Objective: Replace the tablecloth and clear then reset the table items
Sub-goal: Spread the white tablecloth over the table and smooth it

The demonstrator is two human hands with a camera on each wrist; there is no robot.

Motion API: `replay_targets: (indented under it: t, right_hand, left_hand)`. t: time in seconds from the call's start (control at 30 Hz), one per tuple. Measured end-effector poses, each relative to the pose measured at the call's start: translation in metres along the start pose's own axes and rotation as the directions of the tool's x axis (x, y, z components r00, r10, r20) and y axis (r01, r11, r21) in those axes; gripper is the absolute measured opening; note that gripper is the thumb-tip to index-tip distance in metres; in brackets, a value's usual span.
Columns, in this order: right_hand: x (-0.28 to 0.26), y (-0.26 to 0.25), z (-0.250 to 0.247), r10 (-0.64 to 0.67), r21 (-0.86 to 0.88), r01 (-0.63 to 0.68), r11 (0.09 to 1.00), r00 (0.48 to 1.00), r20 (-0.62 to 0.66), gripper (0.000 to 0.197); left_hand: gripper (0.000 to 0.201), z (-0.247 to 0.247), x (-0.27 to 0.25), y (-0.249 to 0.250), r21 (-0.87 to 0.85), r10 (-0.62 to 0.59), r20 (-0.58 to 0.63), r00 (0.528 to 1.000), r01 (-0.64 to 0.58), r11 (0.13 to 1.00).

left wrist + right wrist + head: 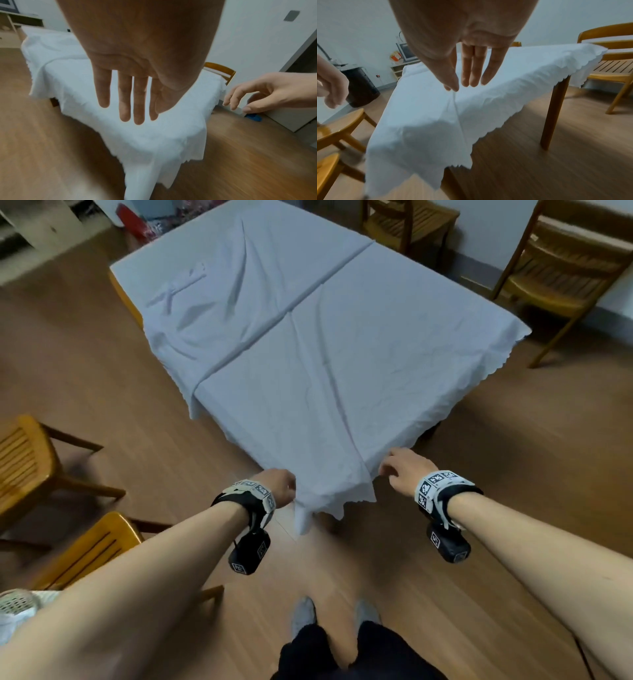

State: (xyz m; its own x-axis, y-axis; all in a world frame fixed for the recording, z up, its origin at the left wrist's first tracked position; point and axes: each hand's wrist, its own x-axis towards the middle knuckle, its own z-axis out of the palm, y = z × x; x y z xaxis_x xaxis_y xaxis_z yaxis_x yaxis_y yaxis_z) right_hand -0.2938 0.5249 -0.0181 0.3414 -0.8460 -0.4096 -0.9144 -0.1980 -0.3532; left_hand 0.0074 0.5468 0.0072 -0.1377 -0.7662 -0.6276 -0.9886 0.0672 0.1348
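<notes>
White scalloped-edge tablecloth [335, 364] covers the wooden table [554, 115], its near corner drooping toward the wood-plank floor [479, 577] with creases and a bunched ridge on the far-left part. Both hands hover just off that corner with nothing in them: the left hand [279, 484] has straight, spread fingers [138, 102], and the right hand [406, 470] has relaxed, slightly bent fingers [475, 73]. To finish the spreading well, I would pinch the hem on either side of the corner and draw it evenly, so the overhang matches all round and the wrinkles flatten. Wooden slatted chairs [561, 275] stand back from the edges, leaving open floor for walking round.
</notes>
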Motion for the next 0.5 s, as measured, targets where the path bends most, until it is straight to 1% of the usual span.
replay_targets:
  t: [0.13, 0.27, 0.4, 0.5]
  right_hand:
    - [0.000, 0.028, -0.045, 0.032, 0.029, -0.030, 0.999, 0.998, -0.063, 0.024]
    - [-0.009, 0.080, -0.083, 0.107, 0.030, -0.104, 0.994, 0.991, -0.086, 0.021]
    - [-0.007, 0.135, -0.116, 0.218, 0.072, -0.211, 0.975, 0.968, -0.124, 0.021]
    - [0.008, 0.174, -0.138, 0.288, 0.085, -0.278, 0.957, 0.947, -0.141, 0.021]
  left_hand:
    - [0.023, -0.044, 0.025, 0.038, -0.003, 0.024, -0.070, 0.997, -0.024, 1.000]
    - [0.025, -0.075, 0.055, 0.093, 0.023, 0.085, -0.114, 0.990, -0.083, 0.996]
    - [0.026, -0.104, 0.095, 0.144, 0.033, 0.134, -0.104, 0.985, -0.131, 0.991]
    - [0.026, -0.124, 0.138, 0.177, 0.045, 0.158, -0.094, 0.983, -0.154, 0.987]
